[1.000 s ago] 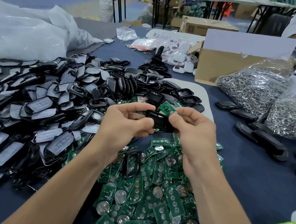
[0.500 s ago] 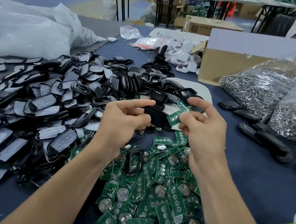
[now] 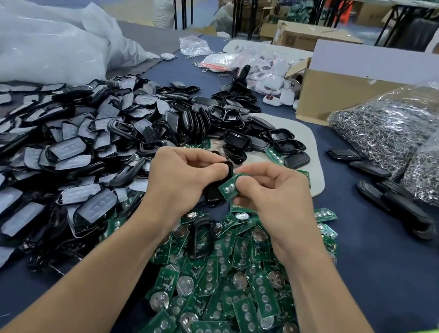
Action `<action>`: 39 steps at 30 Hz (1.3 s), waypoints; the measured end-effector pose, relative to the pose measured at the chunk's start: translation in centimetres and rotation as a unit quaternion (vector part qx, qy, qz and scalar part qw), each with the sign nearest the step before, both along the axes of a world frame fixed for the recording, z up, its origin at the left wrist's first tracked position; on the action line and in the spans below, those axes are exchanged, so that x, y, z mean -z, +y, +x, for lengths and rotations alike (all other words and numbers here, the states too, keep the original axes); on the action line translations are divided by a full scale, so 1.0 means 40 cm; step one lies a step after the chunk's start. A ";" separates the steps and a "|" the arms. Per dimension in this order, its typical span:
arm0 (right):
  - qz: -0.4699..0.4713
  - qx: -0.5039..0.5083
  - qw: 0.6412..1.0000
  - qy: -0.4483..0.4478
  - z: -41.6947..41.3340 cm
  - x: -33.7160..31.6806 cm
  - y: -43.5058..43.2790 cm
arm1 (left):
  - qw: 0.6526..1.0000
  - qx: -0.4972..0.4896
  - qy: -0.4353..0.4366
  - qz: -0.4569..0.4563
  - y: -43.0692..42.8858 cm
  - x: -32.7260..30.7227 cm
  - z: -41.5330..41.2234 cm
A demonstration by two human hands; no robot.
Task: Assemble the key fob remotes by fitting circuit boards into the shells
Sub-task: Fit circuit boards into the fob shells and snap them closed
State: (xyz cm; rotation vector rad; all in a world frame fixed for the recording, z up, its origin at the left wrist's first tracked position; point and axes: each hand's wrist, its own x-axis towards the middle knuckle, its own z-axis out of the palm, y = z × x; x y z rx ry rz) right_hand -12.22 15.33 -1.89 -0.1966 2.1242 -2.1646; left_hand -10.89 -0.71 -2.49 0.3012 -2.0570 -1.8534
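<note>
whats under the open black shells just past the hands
A white mat shows beneath the open black shells, with a green circuit board poking out beside them. How far the mat runs left beneath them is hidden.

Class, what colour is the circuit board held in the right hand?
Green circuit board, head view.

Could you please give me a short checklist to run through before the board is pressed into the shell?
1. Shell held by the left hand: ok.
2. Circuit board pinched by the right hand: ok.
3. Board meets the shell's edge: ok.
4. Board seated flat in the shell: not ok; it is tilted and not yet in.
5. Shell's open side faces the board: cannot tell, fingers hide it.
6. Pile of boards lies below the hands for the next unit: ok.
</note>
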 end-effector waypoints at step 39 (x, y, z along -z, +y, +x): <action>0.098 0.193 0.958 0.187 0.008 0.000 -0.005 | 0.994 0.101 -0.006 0.044 0.006 -0.005 0.003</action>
